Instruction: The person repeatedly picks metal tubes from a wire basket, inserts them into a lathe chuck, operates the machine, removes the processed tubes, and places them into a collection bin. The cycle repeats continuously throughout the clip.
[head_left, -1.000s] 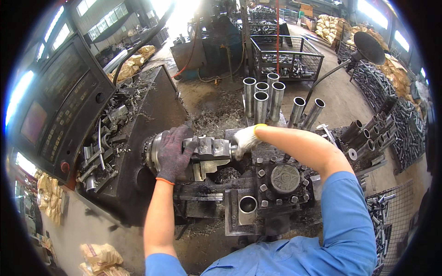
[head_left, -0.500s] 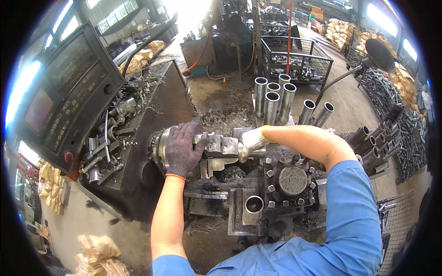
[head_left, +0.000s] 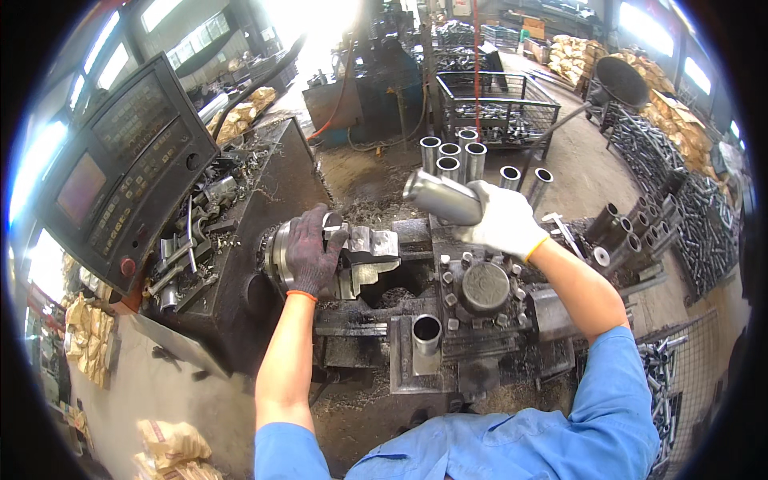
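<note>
My left hand (head_left: pixel 312 252), in a dark knit glove, is curled over the rim of a lathe chuck (head_left: pixel 274 260). Stepped metal jaws (head_left: pixel 373 244) stick out from the chuck, just right of that hand. In a white glove with a yellow cuff, my right hand (head_left: pixel 509 218) grips a metal tube (head_left: pixel 442 199) near its right end. The tube is tilted, its free end pointing up and left, and it is held apart from the chuck. Below it stands the bolted tool post (head_left: pixel 486 288) on the lathe carriage.
Several upright tubes (head_left: pixel 449 166) stand behind my right hand. Another tube (head_left: pixel 427 330) stands on the near side, left of the tool post. The control panel (head_left: pixel 100 180) leans at left. A caliper (head_left: pixel 565 234), darker tubes (head_left: pixel 620 232) and a lamp (head_left: pixel 621 80) are at right.
My right hand has moved from beside the chuck jaws up and to the right; the tube is now in plain sight in it. My left hand has stayed on the chuck.
</note>
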`<control>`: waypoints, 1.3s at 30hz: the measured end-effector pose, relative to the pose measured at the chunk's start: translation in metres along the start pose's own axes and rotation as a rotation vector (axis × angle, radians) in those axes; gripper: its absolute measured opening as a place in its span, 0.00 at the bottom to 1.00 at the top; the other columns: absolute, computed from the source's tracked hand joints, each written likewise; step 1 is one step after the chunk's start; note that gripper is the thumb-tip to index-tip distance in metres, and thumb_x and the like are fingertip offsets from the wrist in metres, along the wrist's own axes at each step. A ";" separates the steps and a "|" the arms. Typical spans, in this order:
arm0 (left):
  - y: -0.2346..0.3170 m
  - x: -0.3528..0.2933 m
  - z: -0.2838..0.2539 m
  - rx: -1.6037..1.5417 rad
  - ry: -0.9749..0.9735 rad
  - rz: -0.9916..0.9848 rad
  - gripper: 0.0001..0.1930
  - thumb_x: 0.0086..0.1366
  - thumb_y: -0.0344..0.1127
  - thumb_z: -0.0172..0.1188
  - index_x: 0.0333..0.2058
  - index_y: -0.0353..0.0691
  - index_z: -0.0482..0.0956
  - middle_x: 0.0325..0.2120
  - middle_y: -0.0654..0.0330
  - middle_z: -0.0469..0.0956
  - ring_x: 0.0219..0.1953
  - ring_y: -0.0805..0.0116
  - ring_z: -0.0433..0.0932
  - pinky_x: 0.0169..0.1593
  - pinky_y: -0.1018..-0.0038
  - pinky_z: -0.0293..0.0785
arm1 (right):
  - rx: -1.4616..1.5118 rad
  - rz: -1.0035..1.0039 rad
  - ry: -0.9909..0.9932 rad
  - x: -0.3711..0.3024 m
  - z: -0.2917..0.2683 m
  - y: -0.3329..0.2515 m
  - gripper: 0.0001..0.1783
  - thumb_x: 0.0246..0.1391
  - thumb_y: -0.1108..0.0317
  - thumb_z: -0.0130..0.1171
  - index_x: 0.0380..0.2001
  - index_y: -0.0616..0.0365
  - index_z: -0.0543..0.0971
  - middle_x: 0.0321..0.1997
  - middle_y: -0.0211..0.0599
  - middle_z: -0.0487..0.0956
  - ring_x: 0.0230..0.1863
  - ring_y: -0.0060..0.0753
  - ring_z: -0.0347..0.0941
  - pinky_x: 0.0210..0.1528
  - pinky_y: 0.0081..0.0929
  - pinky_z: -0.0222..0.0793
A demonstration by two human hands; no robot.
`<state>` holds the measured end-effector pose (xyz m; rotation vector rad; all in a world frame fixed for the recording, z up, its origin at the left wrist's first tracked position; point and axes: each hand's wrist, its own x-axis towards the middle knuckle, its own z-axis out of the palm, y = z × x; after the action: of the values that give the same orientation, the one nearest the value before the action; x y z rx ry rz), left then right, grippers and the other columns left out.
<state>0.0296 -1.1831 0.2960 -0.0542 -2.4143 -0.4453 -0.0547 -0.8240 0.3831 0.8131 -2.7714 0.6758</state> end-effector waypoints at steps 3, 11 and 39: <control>0.081 -0.049 -0.012 -0.619 0.221 -0.072 0.36 0.74 0.59 0.62 0.68 0.38 0.70 0.65 0.47 0.75 0.68 0.48 0.71 0.75 0.54 0.61 | -0.070 -0.141 0.137 -0.061 -0.024 -0.068 0.36 0.41 0.50 0.74 0.53 0.57 0.80 0.44 0.47 0.84 0.43 0.52 0.85 0.48 0.45 0.81; 0.145 -0.229 -0.035 -1.704 0.054 -1.017 0.26 0.73 0.39 0.66 0.64 0.37 0.70 0.58 0.52 0.77 0.59 0.54 0.79 0.64 0.54 0.77 | 0.044 -0.056 -0.325 -0.202 0.065 -0.140 0.43 0.44 0.53 0.77 0.62 0.59 0.72 0.52 0.50 0.80 0.47 0.58 0.83 0.47 0.54 0.80; 0.129 -0.188 0.070 -0.527 -0.103 -0.180 0.51 0.53 0.39 0.86 0.72 0.45 0.64 0.59 0.53 0.81 0.58 0.61 0.82 0.61 0.64 0.81 | 0.354 0.306 -0.262 -0.277 0.107 0.002 0.21 0.53 0.54 0.73 0.46 0.51 0.82 0.44 0.46 0.87 0.42 0.51 0.85 0.49 0.43 0.82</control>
<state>0.1515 -1.0240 0.1667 -0.0914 -2.3448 -1.1774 0.1717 -0.7428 0.2078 0.5688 -3.0975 1.2229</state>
